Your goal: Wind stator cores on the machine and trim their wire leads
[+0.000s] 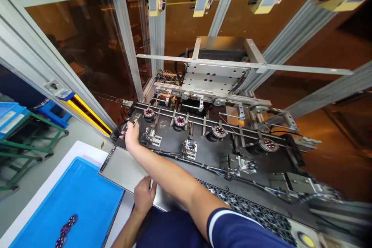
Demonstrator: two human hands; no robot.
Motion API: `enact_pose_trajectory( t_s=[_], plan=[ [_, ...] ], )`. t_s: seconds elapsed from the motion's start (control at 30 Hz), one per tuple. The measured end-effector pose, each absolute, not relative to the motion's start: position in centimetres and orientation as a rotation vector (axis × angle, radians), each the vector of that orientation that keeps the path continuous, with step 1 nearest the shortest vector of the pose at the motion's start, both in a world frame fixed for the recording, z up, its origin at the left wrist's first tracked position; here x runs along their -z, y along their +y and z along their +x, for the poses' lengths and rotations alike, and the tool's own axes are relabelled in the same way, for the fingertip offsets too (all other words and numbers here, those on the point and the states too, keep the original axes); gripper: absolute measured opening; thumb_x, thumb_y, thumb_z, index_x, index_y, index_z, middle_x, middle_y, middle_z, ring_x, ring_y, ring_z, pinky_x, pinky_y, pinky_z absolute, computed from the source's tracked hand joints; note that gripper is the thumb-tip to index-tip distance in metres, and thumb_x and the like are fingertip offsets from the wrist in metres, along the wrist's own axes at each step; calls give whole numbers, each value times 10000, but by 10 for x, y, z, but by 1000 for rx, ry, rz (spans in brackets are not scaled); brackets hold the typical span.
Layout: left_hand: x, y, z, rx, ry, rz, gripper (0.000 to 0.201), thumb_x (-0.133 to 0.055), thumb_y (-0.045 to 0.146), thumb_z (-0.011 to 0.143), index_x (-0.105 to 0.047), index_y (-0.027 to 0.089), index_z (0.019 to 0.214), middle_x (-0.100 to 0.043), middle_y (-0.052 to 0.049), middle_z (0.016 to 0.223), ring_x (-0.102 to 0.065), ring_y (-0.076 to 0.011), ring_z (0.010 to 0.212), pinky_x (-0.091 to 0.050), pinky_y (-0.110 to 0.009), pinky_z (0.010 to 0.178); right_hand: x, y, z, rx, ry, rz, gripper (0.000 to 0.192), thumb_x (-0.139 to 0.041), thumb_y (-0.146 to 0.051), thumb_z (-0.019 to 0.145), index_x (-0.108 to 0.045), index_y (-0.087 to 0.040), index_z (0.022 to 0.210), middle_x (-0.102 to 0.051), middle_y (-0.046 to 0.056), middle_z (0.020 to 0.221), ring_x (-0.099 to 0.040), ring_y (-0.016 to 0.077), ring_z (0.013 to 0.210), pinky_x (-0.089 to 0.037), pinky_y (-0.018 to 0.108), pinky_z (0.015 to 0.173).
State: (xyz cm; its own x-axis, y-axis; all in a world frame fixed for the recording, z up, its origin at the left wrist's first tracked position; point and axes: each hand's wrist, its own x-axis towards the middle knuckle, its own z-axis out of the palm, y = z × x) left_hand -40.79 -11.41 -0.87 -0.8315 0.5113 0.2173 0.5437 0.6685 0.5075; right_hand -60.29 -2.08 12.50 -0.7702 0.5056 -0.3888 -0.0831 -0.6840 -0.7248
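Note:
My right hand [131,133] reaches far forward over the left end of a black machine bed [171,139], with its fingers pinched on a small green-tipped tool [135,121]. Just right of it sits a round wound coil part with red markings [148,113] on a fixture. Two more such parts [180,121] [219,131] and a further one [267,144] stand in a row to the right. My left hand [144,194] rests with curled fingers on the front edge of a grey metal plate [122,168], holding nothing that I can see.
A blue tray [78,201] on a white table at the lower left holds a few small round parts [65,230]. An aluminium frame with amber panels [87,46] encloses the machine. A perforated mat [250,211] and a yellow button [307,240] lie at the right front.

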Motion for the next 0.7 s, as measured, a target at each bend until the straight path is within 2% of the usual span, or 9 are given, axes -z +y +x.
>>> enact_pose_trajectory(
  t_s=[0.3, 0.7],
  plan=[
    [10, -112, -407, 764, -2762, -909, 266, -518, 338, 981, -670, 149, 872, -694, -20, 740, -641, -133, 628, -523, -290, 654, -114, -9, -611, -2406, -984, -1061, 224, -579, -324, 986, -565, -146, 1122, -602, -13, 845, -540, 53, 542, -451, 154, 433],
    [7, -110, -406, 728, -2757, -910, 235, -507, 285, 969, -680, 157, 874, -688, -23, 707, -652, -152, 613, -493, -275, 600, -122, 0, -612, -2424, -964, -1157, 264, -571, -351, 996, -586, -143, 1157, -635, 15, 914, -599, 88, 642, -530, 214, 539]
  ],
)
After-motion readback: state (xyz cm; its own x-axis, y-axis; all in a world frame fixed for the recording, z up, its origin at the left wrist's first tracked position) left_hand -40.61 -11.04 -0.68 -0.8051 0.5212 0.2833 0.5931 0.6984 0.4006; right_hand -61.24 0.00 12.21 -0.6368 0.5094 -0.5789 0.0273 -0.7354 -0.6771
